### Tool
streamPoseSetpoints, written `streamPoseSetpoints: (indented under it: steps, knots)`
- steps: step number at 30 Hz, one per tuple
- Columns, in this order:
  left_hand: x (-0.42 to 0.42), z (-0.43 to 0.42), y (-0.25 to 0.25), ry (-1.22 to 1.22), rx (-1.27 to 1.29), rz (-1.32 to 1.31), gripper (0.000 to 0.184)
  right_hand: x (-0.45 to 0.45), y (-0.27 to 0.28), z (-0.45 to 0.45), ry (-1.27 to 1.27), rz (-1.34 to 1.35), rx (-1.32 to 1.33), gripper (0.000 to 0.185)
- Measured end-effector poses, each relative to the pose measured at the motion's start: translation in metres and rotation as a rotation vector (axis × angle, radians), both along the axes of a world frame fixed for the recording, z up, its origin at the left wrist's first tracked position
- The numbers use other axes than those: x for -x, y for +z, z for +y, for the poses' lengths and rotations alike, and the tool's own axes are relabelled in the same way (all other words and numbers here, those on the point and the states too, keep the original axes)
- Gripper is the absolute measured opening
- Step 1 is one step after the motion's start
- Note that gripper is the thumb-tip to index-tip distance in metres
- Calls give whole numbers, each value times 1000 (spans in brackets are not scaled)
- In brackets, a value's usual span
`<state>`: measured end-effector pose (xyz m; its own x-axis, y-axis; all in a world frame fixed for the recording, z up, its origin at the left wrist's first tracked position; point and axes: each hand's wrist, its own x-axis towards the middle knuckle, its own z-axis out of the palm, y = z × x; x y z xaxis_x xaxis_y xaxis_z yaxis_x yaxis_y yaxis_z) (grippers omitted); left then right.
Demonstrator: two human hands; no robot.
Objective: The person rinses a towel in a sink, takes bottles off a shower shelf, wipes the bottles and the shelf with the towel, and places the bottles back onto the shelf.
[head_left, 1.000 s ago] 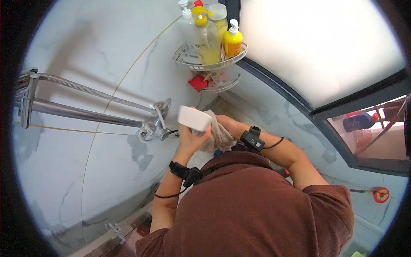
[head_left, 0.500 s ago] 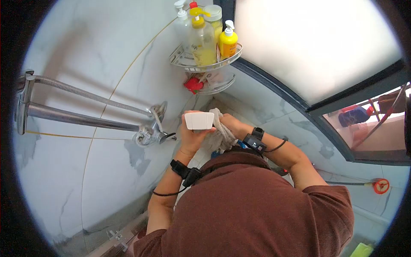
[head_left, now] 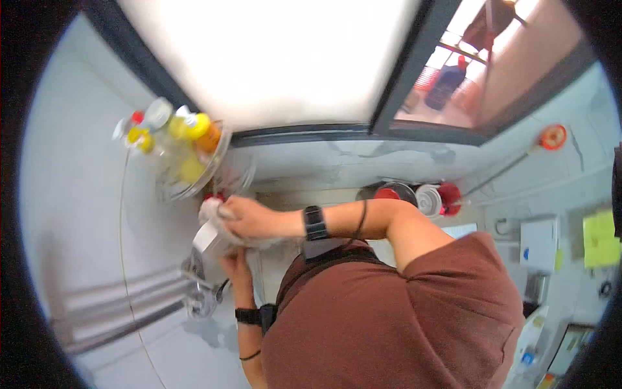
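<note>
My left hand [head_left: 237,264] grips a white box-like object [head_left: 207,237] with rounded corners from below, its fingers partly hidden. My right hand [head_left: 251,218] is closed on a greyish-white cloth [head_left: 210,210] and presses it against the upper side of the white object. Part of the cloth hangs under the right wrist. Both hands are close to the tiled wall, just below a wire corner shelf [head_left: 199,183] and above the chrome shower tap [head_left: 202,299]. Motion blurs the hands and the object.
Several pump bottles crowd the shelf, among them a yellow one [head_left: 206,135]. A dark window frame [head_left: 304,135] runs along the far wall. Red and white buckets [head_left: 449,198] stand on the floor beyond my right arm. A white box [head_left: 539,243] hangs on the right wall.
My view has swung right, so the shelf and tap appear further left. My right hand has moved over the white object with the cloth, and the object is now tilted.
</note>
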<state>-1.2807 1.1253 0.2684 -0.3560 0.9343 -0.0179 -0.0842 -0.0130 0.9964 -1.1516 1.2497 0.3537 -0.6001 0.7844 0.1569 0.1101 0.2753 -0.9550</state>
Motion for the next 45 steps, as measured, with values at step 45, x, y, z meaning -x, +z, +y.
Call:
streamPoseSetpoints:
  steps: [45]
  knots:
    - [137, 153, 120, 559, -84, 903, 40, -114, 30, 90, 521, 1147, 1273, 47]
